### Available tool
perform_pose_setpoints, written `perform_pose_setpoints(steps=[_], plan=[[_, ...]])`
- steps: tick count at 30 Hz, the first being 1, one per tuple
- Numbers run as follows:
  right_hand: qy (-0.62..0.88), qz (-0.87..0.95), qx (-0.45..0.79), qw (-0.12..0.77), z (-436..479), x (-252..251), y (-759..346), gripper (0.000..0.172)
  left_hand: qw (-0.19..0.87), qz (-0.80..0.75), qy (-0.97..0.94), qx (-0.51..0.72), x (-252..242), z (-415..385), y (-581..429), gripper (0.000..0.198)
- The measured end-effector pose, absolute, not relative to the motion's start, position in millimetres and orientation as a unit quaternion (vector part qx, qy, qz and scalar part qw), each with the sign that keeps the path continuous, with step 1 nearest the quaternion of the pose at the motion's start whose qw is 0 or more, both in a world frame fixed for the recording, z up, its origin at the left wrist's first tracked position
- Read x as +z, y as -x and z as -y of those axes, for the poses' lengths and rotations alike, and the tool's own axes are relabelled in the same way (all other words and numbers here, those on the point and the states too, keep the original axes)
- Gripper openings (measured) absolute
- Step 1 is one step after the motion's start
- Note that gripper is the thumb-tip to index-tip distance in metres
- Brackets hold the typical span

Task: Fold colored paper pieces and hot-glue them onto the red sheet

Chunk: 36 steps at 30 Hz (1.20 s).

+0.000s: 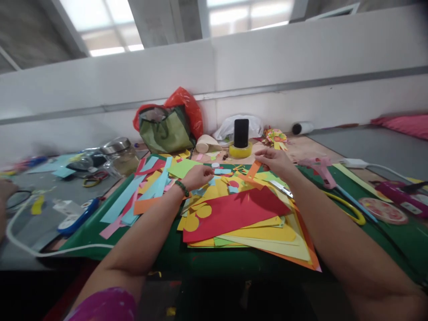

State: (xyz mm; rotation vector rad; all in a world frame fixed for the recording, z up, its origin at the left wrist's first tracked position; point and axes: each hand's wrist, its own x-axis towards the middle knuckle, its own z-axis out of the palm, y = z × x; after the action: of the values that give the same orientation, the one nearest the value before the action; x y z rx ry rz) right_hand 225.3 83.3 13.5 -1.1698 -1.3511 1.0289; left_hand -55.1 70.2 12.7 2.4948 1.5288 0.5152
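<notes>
My right hand (272,161) pinches an orange paper strip (254,168) above the heap of cut paper. My left hand (199,176), with a green bead bracelet (182,188) at the wrist, hovers over the scraps with its fingers curled together; what they hold, if anything, is too small to make out. Between my forearms a red paper sheet (234,214) lies across stacked yellow, cream and orange sheets. Yellow paper circles (202,211) rest on its left end. Scissors (281,188) show partly near my right wrist. Light blue strips (125,198) lie left of my left hand.
A pink glue gun (321,169) and a yellow ring (359,218) are to the right. At the back stand a green bag (167,131), a phone (241,133) on a yellow tape roll (240,150), and a glass jar (122,156). Another person's hand (6,189) shows at far left.
</notes>
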Motion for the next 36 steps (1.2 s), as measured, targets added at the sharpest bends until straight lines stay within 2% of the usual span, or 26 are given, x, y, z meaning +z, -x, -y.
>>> perform_pose_setpoints(steps=[4, 7, 10, 12, 18, 21, 28, 33, 36], plan=[[0.407, 0.488, 0.558, 0.533, -76, 24, -227, 0.021, 0.206, -0.381, -0.892, 0.132, 12, -60, 41, 0.022], [0.372, 0.478, 0.666, 0.435, -68, 28, -224, 0.022, 0.287, -0.274, -0.911, 0.11, 11, -53, 31, 0.024], [0.388, 0.492, 0.71, 0.322, -66, 22, -217, 0.018, 0.3, -0.243, -0.917, 0.105, 8, -51, 27, 0.021], [0.425, 0.488, 0.692, 0.32, -70, 15, -212, 0.015, 0.295, -0.244, -0.919, 0.099, 6, -52, 27, 0.018], [0.483, 0.462, 0.573, 0.474, -89, 11, -221, 0.011, 0.246, -0.259, -0.931, 0.073, 7, -49, 26, 0.01], [0.48, 0.479, 0.541, 0.497, -88, 16, -226, 0.01, 0.237, -0.272, -0.93, 0.078, 9, -46, 24, 0.008], [0.533, 0.583, 0.472, 0.392, -78, 13, -218, 0.01, 0.241, -0.295, -0.918, 0.109, 13, -44, 25, 0.009], [0.602, 0.642, 0.353, 0.317, -85, 4, -221, 0.005, 0.119, -0.468, -0.837, 0.258, 13, -59, 39, 0.021], [0.637, 0.672, 0.265, 0.269, -89, 0, -226, 0.008, 0.049, -0.553, -0.782, 0.285, 13, -72, 54, 0.024]])
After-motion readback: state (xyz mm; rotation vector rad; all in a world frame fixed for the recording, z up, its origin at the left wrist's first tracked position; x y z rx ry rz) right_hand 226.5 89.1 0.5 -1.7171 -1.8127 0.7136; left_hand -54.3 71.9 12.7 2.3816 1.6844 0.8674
